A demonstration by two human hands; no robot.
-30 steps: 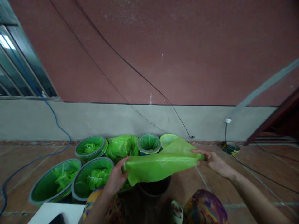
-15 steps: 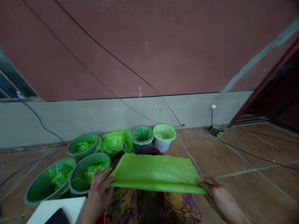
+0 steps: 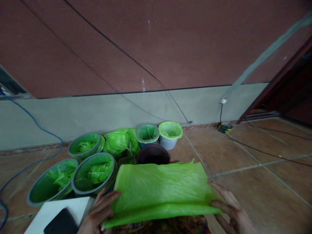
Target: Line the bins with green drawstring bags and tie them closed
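A bright green plastic bag [image 3: 161,185], folded flat into a wide strip, stretches between my two hands above my lap. My left hand [image 3: 98,209] grips its left end, with the fingers on top and the thumb hidden. At the right end, my right hand [image 3: 230,206] pinches the bag's edge between thumb and fingers. Just beyond the bag stands a dark brown bucket [image 3: 153,154], partly covered by it. A patterned cloth [image 3: 185,224] shows on my lap below the bag's near edge.
Several grey-rimmed bins [image 3: 94,174] lined with green bags stand at left. A green bundle [image 3: 117,141], a blue bin [image 3: 147,134] and a white bin [image 3: 169,138] line the wall. A black phone [image 3: 62,222] lies on a white box [image 3: 46,213]. A black cable [image 3: 255,152] crosses the floor.
My hands have lowered toward me with the bag, and its flat face now shows more broadly. More of the brown bucket has come into view. The camera has tilted slightly.
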